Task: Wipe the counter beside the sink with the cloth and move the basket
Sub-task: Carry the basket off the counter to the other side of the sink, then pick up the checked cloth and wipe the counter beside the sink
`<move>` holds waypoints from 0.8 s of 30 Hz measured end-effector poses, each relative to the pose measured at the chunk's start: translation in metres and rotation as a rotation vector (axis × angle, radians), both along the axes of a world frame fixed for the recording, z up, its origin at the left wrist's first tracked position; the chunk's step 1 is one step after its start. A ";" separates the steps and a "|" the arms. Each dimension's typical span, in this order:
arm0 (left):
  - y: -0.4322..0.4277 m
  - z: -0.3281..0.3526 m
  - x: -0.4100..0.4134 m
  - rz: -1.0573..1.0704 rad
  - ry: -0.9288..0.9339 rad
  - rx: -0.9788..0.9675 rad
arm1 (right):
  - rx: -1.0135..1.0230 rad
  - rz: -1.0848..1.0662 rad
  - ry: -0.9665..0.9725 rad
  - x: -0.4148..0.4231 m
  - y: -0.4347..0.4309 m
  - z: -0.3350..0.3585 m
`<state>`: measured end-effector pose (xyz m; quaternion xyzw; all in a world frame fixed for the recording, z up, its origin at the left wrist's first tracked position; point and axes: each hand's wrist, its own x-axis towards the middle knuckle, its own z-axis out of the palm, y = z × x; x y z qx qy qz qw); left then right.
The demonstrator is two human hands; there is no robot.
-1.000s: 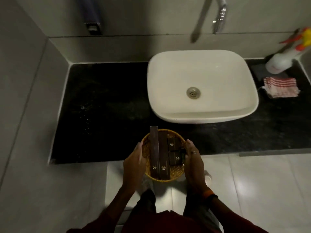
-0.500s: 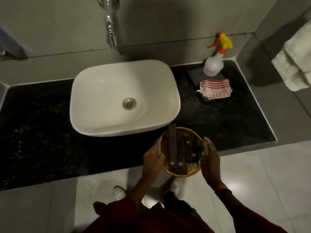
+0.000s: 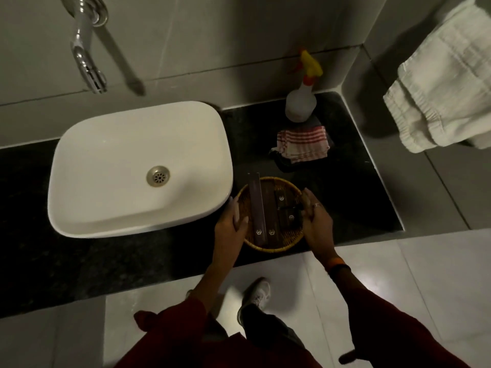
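A round woven basket (image 3: 276,244) with dark boxes inside sits over the black counter (image 3: 353,197), just right of the white sink (image 3: 138,166). My left hand (image 3: 229,229) grips its left rim and my right hand (image 3: 316,221) grips its right rim. A folded red-and-white striped cloth (image 3: 303,143) lies on the counter behind the basket, apart from both hands.
A white spray bottle (image 3: 301,106) with a yellow trigger stands behind the cloth in the back corner. A chrome tap (image 3: 87,57) juts from the wall above the sink. A white towel (image 3: 446,81) hangs at the right. Pale floor tiles lie below the counter's front edge.
Both hands carried the basket from in front of the sink to the right, onto the counter beside the sink. My view swung right with it.
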<state>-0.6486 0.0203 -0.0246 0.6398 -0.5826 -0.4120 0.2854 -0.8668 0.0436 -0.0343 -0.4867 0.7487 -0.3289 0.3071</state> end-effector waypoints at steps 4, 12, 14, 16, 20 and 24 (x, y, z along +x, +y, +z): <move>0.007 0.015 -0.033 -0.068 -0.134 -0.311 | -0.014 -0.110 -0.082 -0.021 -0.021 0.003; -0.161 0.018 -0.129 -0.194 -0.141 -0.219 | 0.077 -0.083 0.245 -0.084 -0.170 0.009; -0.202 0.008 -0.148 -0.234 -0.241 -0.135 | 0.205 -0.097 0.293 -0.094 -0.194 0.003; -0.231 -0.007 -0.162 -0.253 -0.384 -0.032 | 0.297 -0.110 0.332 -0.101 -0.208 -0.005; -0.243 -0.019 -0.175 -0.183 -0.316 0.069 | 0.205 -0.124 0.301 -0.107 -0.216 -0.010; -0.231 0.000 -0.163 -0.067 -0.001 0.111 | 0.084 -0.349 -0.116 -0.098 -0.207 0.015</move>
